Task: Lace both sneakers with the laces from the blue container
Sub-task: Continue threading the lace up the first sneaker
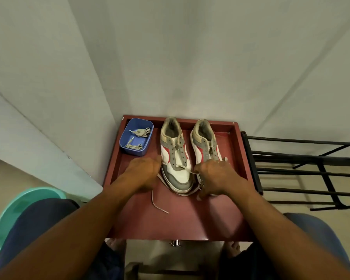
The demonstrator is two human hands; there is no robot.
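Two grey, white and red sneakers stand side by side on the red table (190, 215), toes toward me. A beige lace (185, 168) crosses the lowest eyelets of the left sneaker (175, 158) and trails around its toe; one loose end (159, 206) lies on the table. My left hand (142, 172) rests beside this sneaker's left edge, and whether it holds the lace is hidden. My right hand (218, 176) pinches the lace by the toe and covers the front of the right sneaker (205, 140). The blue container (136, 136) at the back left holds more laces.
The table has a raised rim and stands in a corner of white walls. A black metal rack (303, 172) is close on the right. A teal bucket (18, 215) sits on the floor at the left. My knees flank the table's near edge.
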